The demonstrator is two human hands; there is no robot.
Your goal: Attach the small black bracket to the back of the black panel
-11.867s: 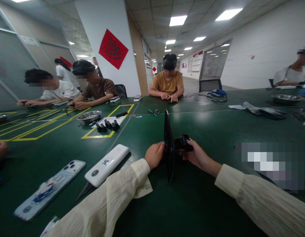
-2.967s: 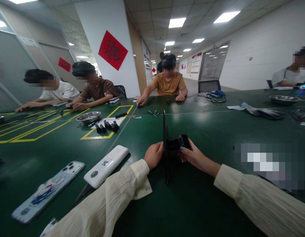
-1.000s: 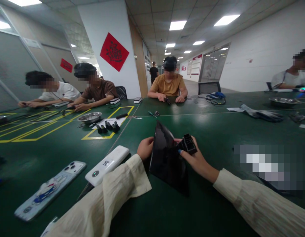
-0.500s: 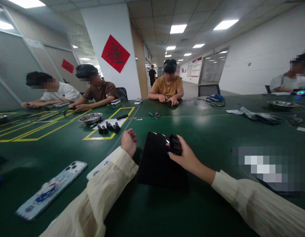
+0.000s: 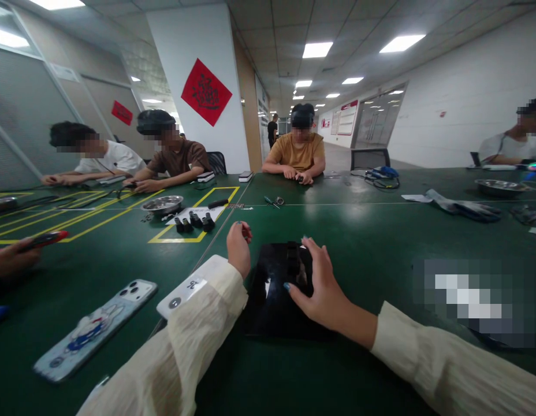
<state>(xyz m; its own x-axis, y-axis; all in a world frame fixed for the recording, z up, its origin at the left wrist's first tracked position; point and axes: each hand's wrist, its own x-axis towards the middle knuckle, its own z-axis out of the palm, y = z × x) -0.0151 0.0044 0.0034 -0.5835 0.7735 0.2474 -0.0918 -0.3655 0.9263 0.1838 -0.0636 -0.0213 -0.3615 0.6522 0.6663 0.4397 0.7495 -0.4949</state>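
A glossy black flat panel (image 5: 268, 315) lies on the green table in front of me. On its far part stands a small black block with recesses (image 5: 292, 257). Beside that block is my right hand (image 5: 325, 289), thumb and fingers spread, holding nothing. My left hand (image 5: 239, 248) is just left of the panel's far corner with its fingers curled in; whatever may be inside them is hidden. Below my left wrist lies a white device with a label (image 5: 188, 286), partly covered by my sleeve.
To the left are a phone in a cartoon case (image 5: 95, 329) and another person's hand (image 5: 12, 260) with a red-and-black tool (image 5: 45, 238). Farther off stand several black cylindrical parts (image 5: 194, 221), a metal bowl (image 5: 163, 204) and a small screwdriver (image 5: 271, 201). Co-workers sit around the table.
My right hand has let go of the black block, which now rests on the panel, and its fingers have spread. At far left, another person's hand with a tool has come into view.
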